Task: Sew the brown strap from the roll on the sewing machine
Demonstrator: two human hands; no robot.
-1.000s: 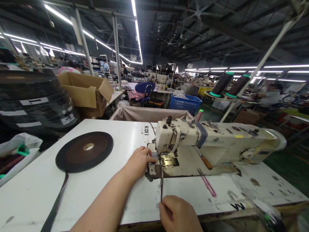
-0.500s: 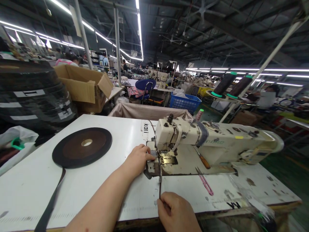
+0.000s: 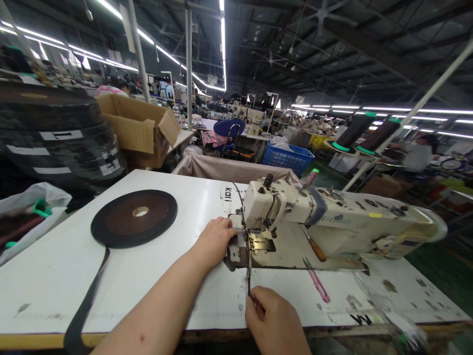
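A cream sewing machine stands on the white table, its head over a metal plate. My left hand rests on the plate just left of the needle area, fingers stretched forward and holding nothing visible. Near the table's front edge, my right hand pinches a narrow dark strip between thumb and curled fingers. The strip runs up from there to the needle area, and a dark length shows behind the machine head. A flat roll of black and brown tape lies on the left, its loose end hanging over the front edge.
Pink thread snips and an orange-handled screwdriver lie right of the needle area. Large stacked tape rolls and a cardboard box stand at the left. Behind the table is a fabric-lined bin; thread cones rise at right.
The view has shifted slightly, so the scene sits further right. My left fingertips have drawn a little away from the needle. My right hand keeps its pinch on the strip.
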